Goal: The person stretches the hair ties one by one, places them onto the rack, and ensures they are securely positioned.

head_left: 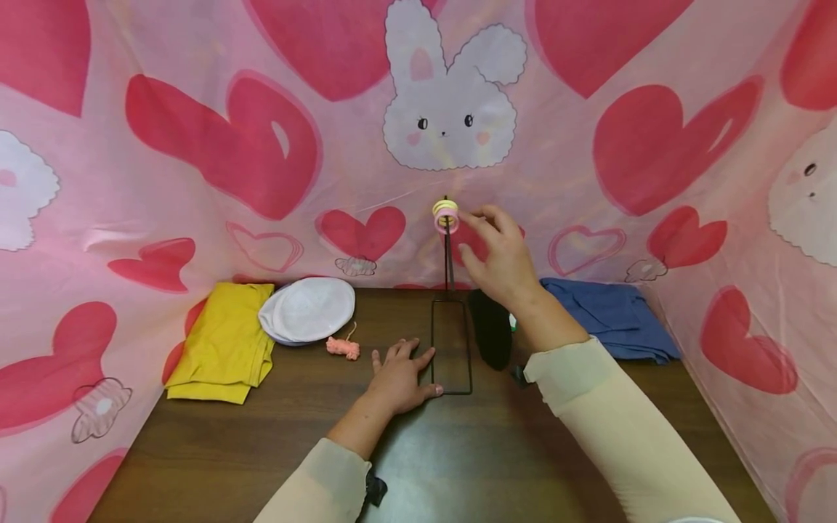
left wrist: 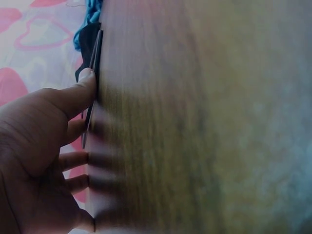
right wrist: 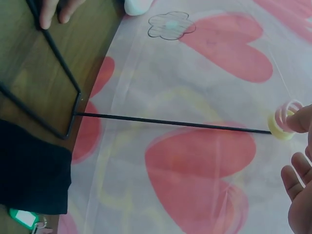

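So the left hand (head_left: 400, 378) is lying flat on the bench (head_left: 261, 450), fingers straight and spread, pressing on the rectangular wire base of a thin black stand (head_left: 450, 349). The thumb and fingertips touch the wire on its 9 o'clock side. From that base a single rod goes straight up, and near its top sit a couple of little rings (head_left: 446, 215), one yellowish, one pink.

The right hand (head_left: 500, 258) is up at those rings, just at their 3 o'clock. In the right wrist view a fingertip is touching the rings (right wrist: 285, 122) while the other fingers hang loosely curled below, so it's touching rather than a proper grip.

Around the stand: a black cloth (head_left: 492, 328) right beside the base at 3 o'clock, folded blue fabric (head_left: 611, 316) further out that way, a white cap (head_left: 307, 310) and folded yellow cloth (head_left: 225, 341) at 9 to 10 o'clock, plus a small pink yarn bit (head_left: 344, 347) near the left hand. Pink heart-and-bunny sheet (head_left: 196, 145) all around.
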A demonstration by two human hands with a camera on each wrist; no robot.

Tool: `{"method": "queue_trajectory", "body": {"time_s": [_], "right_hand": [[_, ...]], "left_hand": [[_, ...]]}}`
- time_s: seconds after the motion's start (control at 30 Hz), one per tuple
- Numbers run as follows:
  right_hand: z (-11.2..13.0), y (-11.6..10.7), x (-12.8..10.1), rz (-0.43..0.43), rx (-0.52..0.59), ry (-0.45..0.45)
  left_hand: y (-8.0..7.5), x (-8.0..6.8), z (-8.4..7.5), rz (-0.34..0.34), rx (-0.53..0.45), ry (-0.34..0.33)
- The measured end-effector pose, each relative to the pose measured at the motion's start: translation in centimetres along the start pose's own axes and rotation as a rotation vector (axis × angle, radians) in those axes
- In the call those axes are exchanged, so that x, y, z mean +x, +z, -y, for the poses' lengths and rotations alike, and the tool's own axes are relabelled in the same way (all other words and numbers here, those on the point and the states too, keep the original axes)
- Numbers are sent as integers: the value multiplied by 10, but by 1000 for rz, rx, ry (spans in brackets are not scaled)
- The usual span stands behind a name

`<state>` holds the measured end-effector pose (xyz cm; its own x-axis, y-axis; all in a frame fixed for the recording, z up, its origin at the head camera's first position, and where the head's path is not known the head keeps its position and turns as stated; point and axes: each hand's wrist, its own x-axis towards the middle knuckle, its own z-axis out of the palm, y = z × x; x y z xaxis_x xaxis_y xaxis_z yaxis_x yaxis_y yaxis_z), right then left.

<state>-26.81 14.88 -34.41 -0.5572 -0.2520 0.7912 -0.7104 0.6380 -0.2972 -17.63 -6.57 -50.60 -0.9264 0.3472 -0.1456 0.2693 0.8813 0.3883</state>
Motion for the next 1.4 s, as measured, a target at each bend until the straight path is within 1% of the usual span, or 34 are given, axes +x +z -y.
{"method": "queue_trajectory", "body": {"time_s": [0.2,0.4,0.57,0.7,0.83,1.03,1.23,1.4], "right_hand": [[-1,-9,-15,-15,45,-33],[1,-21,-36,1,62,-11],[3,-31,-56,15,46,20],[1,-39,-75,15,39,63],[-3,-48,-92,16,59,71],[-10,-60,-114,60,77,96],[-18,-74,-134,113,24,128],[-23,-83,-149,119,18,124]], "left_hand": [[-1,1,1,-2,2,-1],[0,2,3,-1,5,2],[1,1,6,-2,1,-5],[1,1,6,-5,5,-5],[1,1,5,0,2,-9],[0,0,4,6,5,-13],[0,0,2,14,-6,-10],[2,1,2,13,9,-10]]}}
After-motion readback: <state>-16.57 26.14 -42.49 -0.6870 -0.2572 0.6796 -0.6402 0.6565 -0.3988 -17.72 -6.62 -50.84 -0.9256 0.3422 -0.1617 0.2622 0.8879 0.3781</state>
